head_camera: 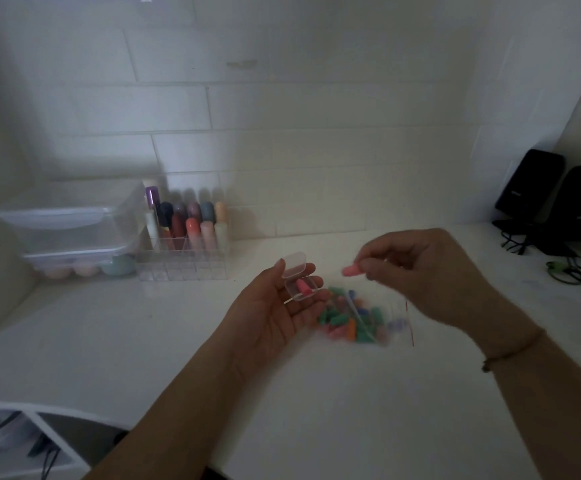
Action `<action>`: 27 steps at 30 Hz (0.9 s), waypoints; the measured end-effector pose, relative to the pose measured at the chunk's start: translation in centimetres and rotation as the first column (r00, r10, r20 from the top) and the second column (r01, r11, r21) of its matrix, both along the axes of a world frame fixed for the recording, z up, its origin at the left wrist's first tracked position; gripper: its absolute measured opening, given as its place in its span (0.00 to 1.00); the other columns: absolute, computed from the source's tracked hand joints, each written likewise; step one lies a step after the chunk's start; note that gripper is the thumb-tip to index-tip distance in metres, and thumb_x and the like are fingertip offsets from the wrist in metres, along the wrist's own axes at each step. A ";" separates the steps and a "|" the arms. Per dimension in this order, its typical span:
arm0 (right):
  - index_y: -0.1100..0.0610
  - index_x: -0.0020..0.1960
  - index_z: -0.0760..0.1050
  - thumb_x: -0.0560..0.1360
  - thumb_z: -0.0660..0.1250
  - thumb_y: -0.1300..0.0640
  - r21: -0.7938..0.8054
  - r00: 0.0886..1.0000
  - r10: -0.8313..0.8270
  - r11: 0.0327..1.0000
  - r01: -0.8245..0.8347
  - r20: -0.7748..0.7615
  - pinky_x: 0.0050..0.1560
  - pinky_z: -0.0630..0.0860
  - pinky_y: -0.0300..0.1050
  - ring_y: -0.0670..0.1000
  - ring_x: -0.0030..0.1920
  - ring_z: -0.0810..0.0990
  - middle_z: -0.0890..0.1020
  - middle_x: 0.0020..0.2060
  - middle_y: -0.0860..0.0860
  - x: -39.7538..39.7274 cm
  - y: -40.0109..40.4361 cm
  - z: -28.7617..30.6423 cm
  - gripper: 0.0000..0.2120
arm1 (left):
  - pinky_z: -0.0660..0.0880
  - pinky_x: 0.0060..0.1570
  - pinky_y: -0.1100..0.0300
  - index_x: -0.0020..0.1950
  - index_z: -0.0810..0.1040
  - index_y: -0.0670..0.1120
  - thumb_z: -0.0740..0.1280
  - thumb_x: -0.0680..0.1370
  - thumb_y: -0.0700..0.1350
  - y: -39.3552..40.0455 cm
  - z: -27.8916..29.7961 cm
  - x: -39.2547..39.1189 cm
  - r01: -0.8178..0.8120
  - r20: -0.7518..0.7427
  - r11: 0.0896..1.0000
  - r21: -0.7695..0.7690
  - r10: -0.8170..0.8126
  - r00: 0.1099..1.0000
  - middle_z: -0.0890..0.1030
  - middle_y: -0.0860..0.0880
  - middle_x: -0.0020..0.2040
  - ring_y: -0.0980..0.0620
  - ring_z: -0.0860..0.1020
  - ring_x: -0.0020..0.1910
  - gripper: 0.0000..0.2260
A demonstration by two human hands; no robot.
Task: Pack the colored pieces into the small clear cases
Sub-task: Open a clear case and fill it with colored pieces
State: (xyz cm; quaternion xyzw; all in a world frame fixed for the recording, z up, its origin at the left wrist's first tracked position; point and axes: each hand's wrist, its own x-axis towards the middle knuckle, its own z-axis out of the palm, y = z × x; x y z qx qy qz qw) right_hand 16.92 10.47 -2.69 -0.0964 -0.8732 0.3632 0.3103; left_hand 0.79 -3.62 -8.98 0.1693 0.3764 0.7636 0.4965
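My left hand [275, 306] lies palm up above the white table and holds a small clear case [301, 284] on its fingers, lid flipped open. One pink piece [303, 285] lies inside the case. My right hand [427, 271], to the right of the case, pinches another pink piece [349, 270] between thumb and fingertips. Below and between the hands a clear bag [362, 320] with several green, pink, orange and blue pieces lies on the table.
A clear organizer [185, 261] with colored tubes stands at the back left, beside stacked clear containers [70, 233]. Two black speakers [556, 202] with cables and a green cord [566, 271] sit at the back right. The table edge [22, 405] runs at the lower left.
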 end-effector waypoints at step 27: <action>0.49 0.47 0.83 0.74 0.67 0.56 0.342 0.981 -0.090 0.928 0.146 -0.173 0.32 0.69 0.32 0.44 0.30 0.76 0.82 0.40 0.41 -2.6 -2.4 -3.6 0.06 | 0.79 0.51 0.50 0.60 0.77 0.35 0.62 0.76 0.49 -0.2 -0.3 0.1 0.108 -0.018 0.994 0.012 -0.108 0.994 0.80 0.35 0.53 0.41 0.81 0.48 0.21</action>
